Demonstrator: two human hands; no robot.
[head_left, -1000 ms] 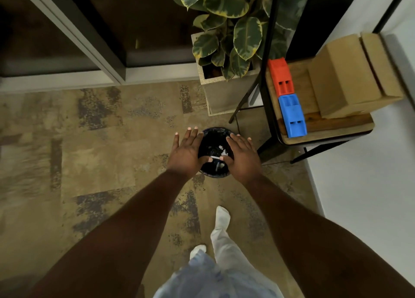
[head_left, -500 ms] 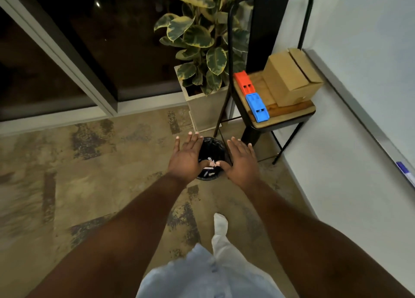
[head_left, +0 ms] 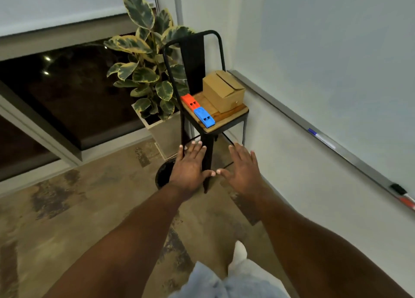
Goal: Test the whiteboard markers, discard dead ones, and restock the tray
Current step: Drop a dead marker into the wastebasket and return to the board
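Observation:
My left hand and my right hand are both stretched out flat, fingers spread, holding nothing. Behind and below my left hand a black waste bin stands on the floor, mostly hidden by the hand. On the right wall, the whiteboard's metal tray carries a marker with a blue cap, a red marker and a black eraser. A black chair holds a red box, a blue box and a cardboard box.
A potted plant with variegated leaves stands left of the chair in a pale square pot. A dark window runs along the back wall. Patterned carpet covers the floor. My white sock shows below.
My view has lifted from the bin toward the chair and whiteboard tray. Both hands rose away from the bin's rim and spread a little apart, still flat.

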